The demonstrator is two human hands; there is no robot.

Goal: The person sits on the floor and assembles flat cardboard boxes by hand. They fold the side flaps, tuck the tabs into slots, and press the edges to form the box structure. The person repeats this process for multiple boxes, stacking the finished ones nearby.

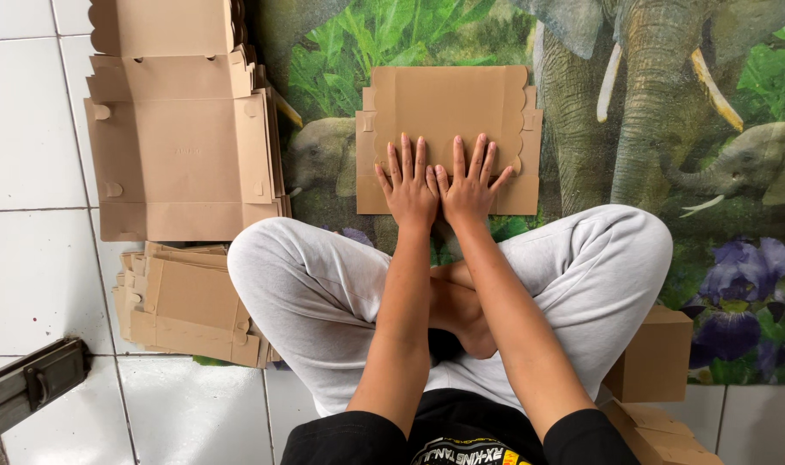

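Note:
A flat brown cardboard box blank (448, 108) with scalloped side flaps lies on the elephant-print mat (633, 129) in front of my crossed legs. My left hand (407, 182) and my right hand (470, 182) press flat on its near half, side by side, fingers spread and thumbs almost touching. Neither hand grips anything. My knees in light grey trousers (306, 284) frame the blank from both sides.
A stack of unfolded cardboard blanks (181, 129) lies at the left on the white tiled floor (31, 155). A smaller pile of folded blanks (190, 306) sits beside my left knee. Folded brown boxes (655, 357) stand behind my right knee. A grey metal bar (26, 383) is at lower left.

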